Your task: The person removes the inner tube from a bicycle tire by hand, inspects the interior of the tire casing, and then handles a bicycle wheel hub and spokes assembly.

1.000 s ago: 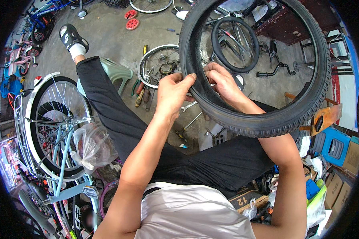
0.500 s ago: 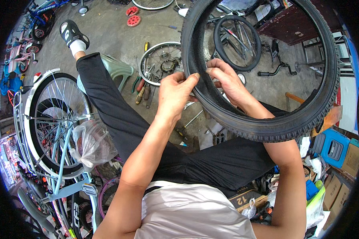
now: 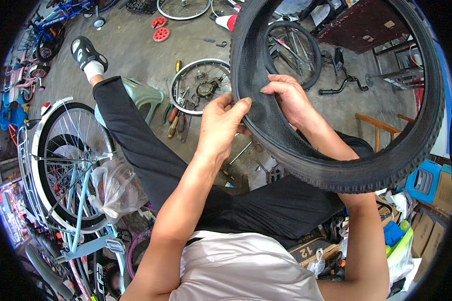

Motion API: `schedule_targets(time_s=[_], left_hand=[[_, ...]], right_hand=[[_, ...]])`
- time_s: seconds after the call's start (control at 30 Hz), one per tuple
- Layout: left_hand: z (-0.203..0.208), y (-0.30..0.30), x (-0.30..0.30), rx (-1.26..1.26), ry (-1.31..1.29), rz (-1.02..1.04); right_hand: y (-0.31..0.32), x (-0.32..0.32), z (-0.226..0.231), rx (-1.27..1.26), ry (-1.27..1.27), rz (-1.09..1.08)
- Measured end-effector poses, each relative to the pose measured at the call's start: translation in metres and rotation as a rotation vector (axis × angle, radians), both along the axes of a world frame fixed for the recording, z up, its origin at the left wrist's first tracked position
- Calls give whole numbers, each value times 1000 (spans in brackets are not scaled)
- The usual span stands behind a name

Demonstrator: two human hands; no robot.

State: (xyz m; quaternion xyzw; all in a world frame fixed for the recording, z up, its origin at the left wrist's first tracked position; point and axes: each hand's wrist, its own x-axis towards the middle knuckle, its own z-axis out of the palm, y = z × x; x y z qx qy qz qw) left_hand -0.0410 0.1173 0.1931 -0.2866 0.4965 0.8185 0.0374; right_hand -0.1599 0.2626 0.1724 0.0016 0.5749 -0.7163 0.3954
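A black knobbly bicycle tyre is held up in front of me on the right, its hollow inner side partly facing me. My left hand grips its near-left edge, thumb on the rim and fingers curled round underneath. My right hand reaches through the tyre's ring and pinches the opposite edge, with the thumb pressing on the inner wall. Between the two hands the tyre is spread, so its dark inside shows. The fingertips of both hands are partly hidden behind the rubber.
On the floor ahead lie a spoked wheel, several screwdrivers and red round parts. A light-blue bicycle stands at left, with a plastic bag on it. A green stool is by my left leg; boxes are at right.
The tyre has shifted slightly right and down, and its inner side faces me more widely. My right thumb now presses farther from the left hand, and the view has tilted a little.
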Motion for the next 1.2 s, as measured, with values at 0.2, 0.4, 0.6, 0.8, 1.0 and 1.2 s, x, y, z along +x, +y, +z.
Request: schedule_targets(time_s=[0.2, 0.4, 0.6, 0.8, 1.0, 1.2], left_hand=[[-2, 2, 0, 62, -13, 5], [-8, 0, -3, 104, 79, 53], [-19, -1, -7, 152, 166, 55], [-24, -2, -7, 202, 183, 60], [-33, -2, -4, 256, 136, 70], [-45, -1, -3, 246, 177, 88]], right_hand=[[4, 6, 7, -72, -94, -65], [4, 16, 1, -191, -286, -130], [6, 14, 2, -249, -308, -116], [6, 15, 6, -234, -253, -114], [4, 16, 7, -155, -202, -115], [11, 9, -8, -81, -183, -26]])
